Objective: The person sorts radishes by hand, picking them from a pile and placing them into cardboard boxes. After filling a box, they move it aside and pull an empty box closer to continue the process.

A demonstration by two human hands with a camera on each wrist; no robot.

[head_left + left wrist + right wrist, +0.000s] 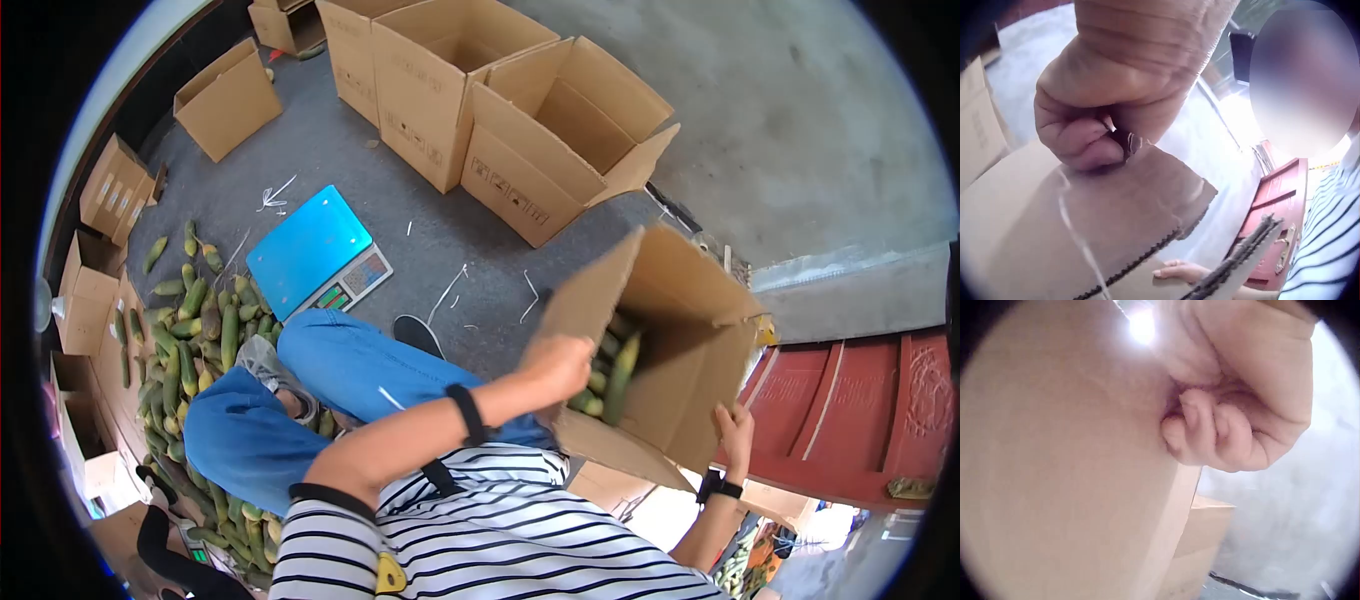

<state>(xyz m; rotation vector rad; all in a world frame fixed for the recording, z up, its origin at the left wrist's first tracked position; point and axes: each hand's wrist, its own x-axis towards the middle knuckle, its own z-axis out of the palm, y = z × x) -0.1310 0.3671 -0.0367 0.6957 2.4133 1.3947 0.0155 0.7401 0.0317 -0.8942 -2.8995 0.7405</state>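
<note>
A cardboard box [700,385], tilted with its mouth toward the person, holds several green cucumbers [622,378] in the head view. My left hand [560,368] grips the flap on its left side; the left wrist view shows curled fingers of that hand [1110,81] round the torn cardboard flap [1135,194]. On the box's right side my right hand [735,435] holds the edge. Close up in the right wrist view, the right hand [1235,406] has its fingers curled at the edge of the cardboard [1066,456]. The box hides part of its contents.
A blue-topped scale [312,248] lies on the floor beyond the legs. Many loose cucumbers [188,368] are heaped at the left. Large open boxes [530,190] stand ahead, a smaller one [228,102] farther left. Red carved panels [850,410] are at the right.
</note>
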